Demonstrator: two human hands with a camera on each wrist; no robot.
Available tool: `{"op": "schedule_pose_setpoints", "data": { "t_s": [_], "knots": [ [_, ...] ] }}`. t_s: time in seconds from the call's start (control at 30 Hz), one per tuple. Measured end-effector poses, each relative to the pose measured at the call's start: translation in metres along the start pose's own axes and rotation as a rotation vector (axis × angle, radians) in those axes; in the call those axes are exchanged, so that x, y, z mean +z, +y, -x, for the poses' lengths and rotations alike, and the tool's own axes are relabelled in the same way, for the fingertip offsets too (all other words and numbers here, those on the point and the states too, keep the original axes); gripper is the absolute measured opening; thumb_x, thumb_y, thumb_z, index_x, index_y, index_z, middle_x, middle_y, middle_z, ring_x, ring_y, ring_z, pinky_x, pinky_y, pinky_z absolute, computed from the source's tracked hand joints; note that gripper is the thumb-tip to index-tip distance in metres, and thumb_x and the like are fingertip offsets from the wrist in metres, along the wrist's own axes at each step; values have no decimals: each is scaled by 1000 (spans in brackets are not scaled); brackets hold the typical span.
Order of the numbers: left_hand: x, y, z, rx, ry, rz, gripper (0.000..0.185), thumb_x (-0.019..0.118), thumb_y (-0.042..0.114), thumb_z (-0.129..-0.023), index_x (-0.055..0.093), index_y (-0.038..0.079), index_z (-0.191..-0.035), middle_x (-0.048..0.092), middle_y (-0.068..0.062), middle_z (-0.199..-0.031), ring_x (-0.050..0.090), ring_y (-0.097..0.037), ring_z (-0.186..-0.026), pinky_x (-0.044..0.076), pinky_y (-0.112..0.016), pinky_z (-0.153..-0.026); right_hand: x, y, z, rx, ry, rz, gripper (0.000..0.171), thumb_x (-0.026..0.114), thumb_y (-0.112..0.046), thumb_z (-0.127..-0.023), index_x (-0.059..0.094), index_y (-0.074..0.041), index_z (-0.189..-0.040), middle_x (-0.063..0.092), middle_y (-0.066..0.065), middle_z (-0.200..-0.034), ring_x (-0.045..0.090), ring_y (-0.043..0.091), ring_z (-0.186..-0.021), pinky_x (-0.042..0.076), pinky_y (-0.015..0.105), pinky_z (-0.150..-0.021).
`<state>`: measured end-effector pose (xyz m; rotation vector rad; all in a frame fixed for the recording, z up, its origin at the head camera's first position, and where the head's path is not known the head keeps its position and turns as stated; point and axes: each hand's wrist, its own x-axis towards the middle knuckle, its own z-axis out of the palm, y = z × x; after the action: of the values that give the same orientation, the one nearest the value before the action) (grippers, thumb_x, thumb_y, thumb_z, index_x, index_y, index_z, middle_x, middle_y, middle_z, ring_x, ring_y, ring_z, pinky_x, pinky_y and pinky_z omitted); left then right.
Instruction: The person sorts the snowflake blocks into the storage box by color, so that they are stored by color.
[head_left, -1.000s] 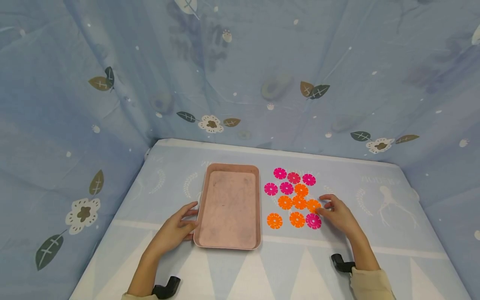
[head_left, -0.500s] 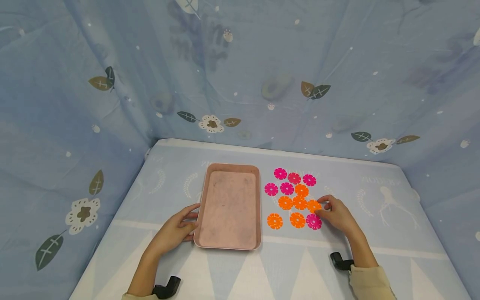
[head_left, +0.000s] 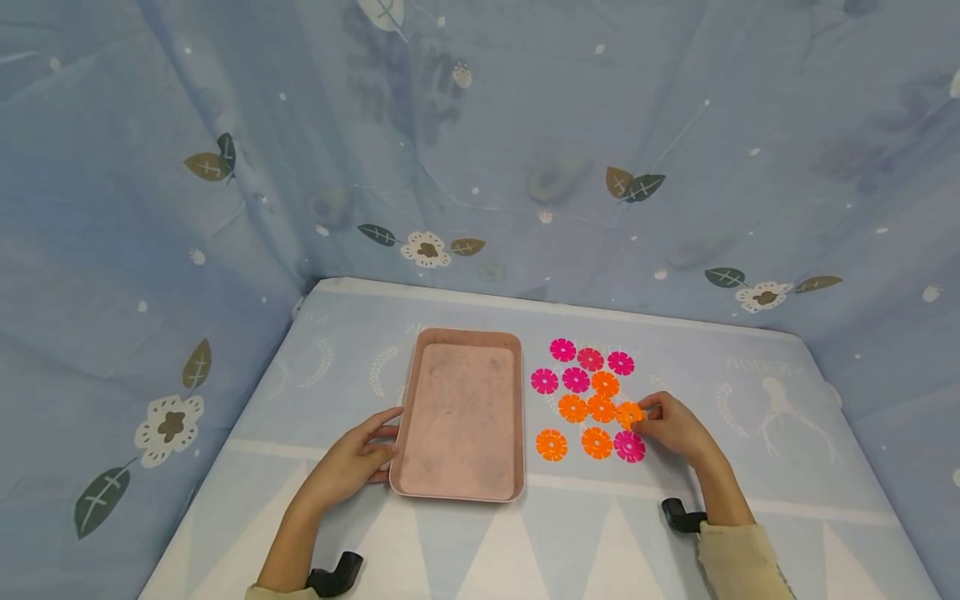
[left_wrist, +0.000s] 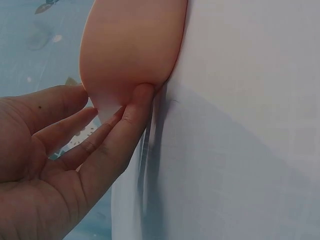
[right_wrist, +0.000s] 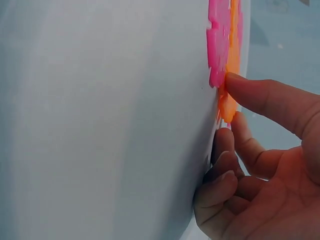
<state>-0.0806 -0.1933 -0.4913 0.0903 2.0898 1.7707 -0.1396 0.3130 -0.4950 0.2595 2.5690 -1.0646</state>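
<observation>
A shallow pink tray [head_left: 457, 417] lies on the table, with my left hand [head_left: 345, 462] at its left side. In the left wrist view the fingertips touch the outside of the tray's wall [left_wrist: 132, 40], the fingers only slightly bent. Right of the tray, several notched plastic interlocking discs lie flat, some orange, others pink like the upper-left disc [head_left: 562, 350]. My right hand [head_left: 682, 429] pinches the rightmost orange disc [head_left: 627, 415] between thumb and forefinger. The right wrist view shows the thumb on this orange disc [right_wrist: 228, 106], beside a pink disc [right_wrist: 218, 45].
A pale blue and white patterned cloth [head_left: 555, 533] covers the table. Blue printed curtains [head_left: 495, 150] rise behind it and at both sides. Black wrist mounts [head_left: 336, 575] stick out near each forearm.
The right hand's thumb and forefinger have closed on the rightmost orange disc. The left fingers have come slightly farther onto the tray's edge; the tray stays in place.
</observation>
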Motion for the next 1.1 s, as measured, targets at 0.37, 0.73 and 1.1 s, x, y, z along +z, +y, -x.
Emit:
{"op": "schedule_pose_setpoints", "data": {
  "t_s": [0.37, 0.73, 1.1],
  "knots": [
    [0, -1, -1, -15, 3, 0, 56, 55, 3, -102, 37, 11, -155, 45, -27, -142, 61, -36, -115, 59, -39, -79, -6, 3, 1, -1, 34, -23, 28, 60, -15, -98, 55, 6, -115, 58, 16, -101, 51, 31, -92, 48, 42, -81],
    [0, 0, 0, -16, 4, 8, 56, 54, 3, -102, 37, 11, -155, 44, -27, -142, 61, -37, -115, 59, -40, -80, -12, 3, 0, 6, 20, -88, 29, 61, -20, -99, 59, 5, -112, 60, 13, -100, 51, 30, -93, 46, 37, -78],
    [0, -1, -1, -13, 3, 8, 56, 54, 3, -102, 37, 11, -155, 44, -28, -143, 61, -37, -115, 59, -41, -80, -13, -3, -10, -55, -26, -183, 31, 61, -23, -101, 60, 5, -114, 60, 10, -96, 52, 26, -86, 45, 32, -70]
  ]
}}
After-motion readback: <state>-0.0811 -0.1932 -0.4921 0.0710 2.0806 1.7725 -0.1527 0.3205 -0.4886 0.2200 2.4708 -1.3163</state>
